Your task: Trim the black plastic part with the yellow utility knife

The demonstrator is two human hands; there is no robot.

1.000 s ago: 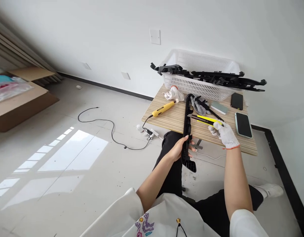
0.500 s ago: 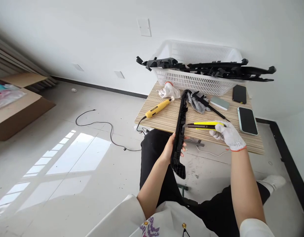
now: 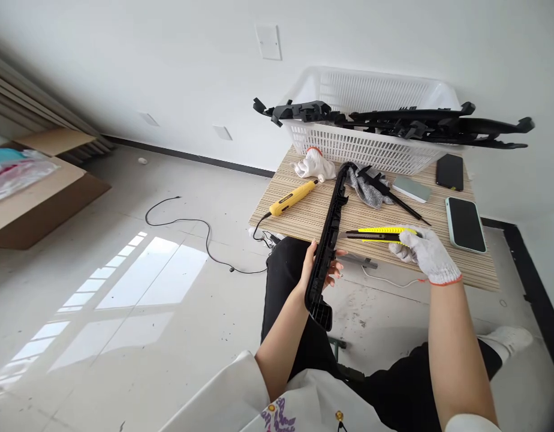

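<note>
While the near end of a long black strip (image 3: 328, 239) juts past the worktop (image 3: 468, 267) toward the wearer, the bare left hand (image 3: 306, 270) grips its lower part, thumb one side, fingers the other. Right hand (image 3: 427, 255), gloved, closed round a yellow-and-black knife (image 3: 385, 235); tip at strip's right side, touching or just short, can't tell. Strip slants away over the wood, far end beside a grey cloth (image 3: 364, 192). Yellow corded tool (image 3: 294, 199) lies to the left, unheld; white glove (image 3: 313, 164) just beyond it; phone (image 3: 466, 225) off right. Farther back, white basket (image 3: 349, 144), more black parts (image 3: 412, 120) across its front rim. Progress, my reading: this strip is mid-work, knife brought to it, strip not yet set down. No cut marks readable. Parts at basket: finished or waiting, can't tell.
</note>
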